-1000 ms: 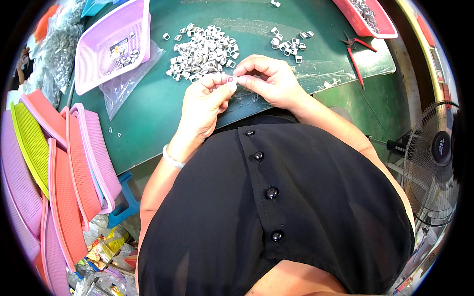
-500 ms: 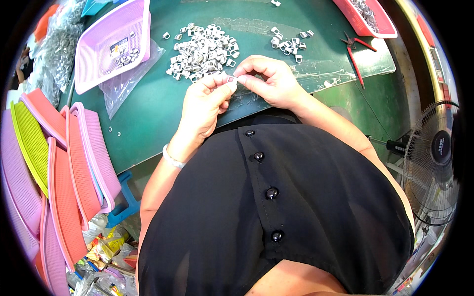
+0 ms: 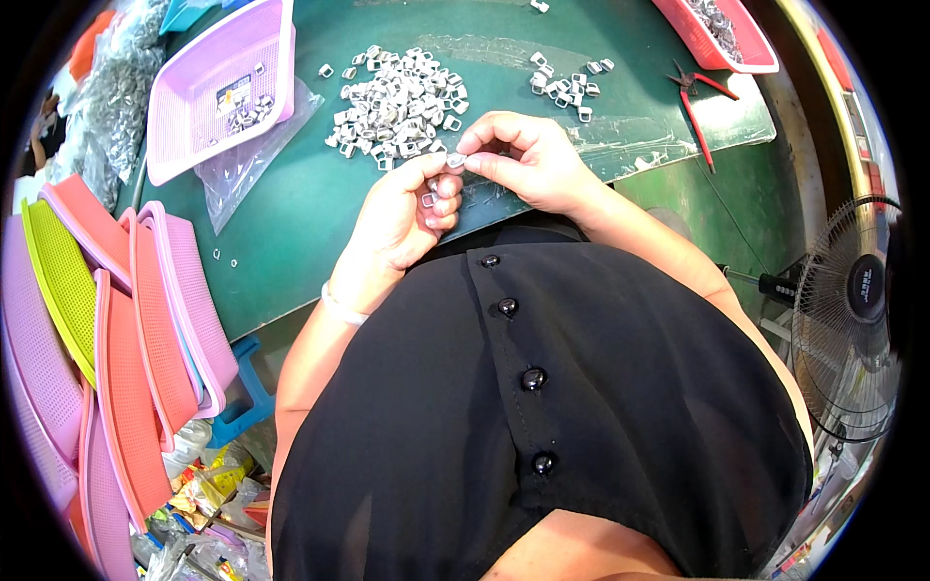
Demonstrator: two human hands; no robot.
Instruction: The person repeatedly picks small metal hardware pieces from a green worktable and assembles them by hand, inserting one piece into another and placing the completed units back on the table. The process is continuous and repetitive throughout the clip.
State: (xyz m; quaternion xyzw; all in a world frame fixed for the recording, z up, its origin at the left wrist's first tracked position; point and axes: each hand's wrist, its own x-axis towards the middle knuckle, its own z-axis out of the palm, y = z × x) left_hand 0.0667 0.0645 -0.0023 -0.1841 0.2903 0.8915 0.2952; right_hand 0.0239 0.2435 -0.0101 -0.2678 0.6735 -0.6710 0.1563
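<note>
While lilac basket [image 3: 184, 107] stood at left of green table [image 3: 281, 237], pile of small silvery loops [image 3: 399, 105] lay ahead of worker's left hand [image 3: 399, 211], one loop [image 3: 428, 201] in its curled fingers; I saw small piece [image 3: 455, 161] pinched between its fingertips and right hand [image 3: 544, 167]. Smaller cluster [image 3: 563, 99], red-handled pliers [image 3: 694, 124] lay beyond.

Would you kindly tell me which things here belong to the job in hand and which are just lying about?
Apparently in the job:
- small grey piece between left hand and right hand
- pile of similar pieces
- smaller cluster

Seemingly just lying about:
- red-handled pliers
- stacked plastic baskets
</note>
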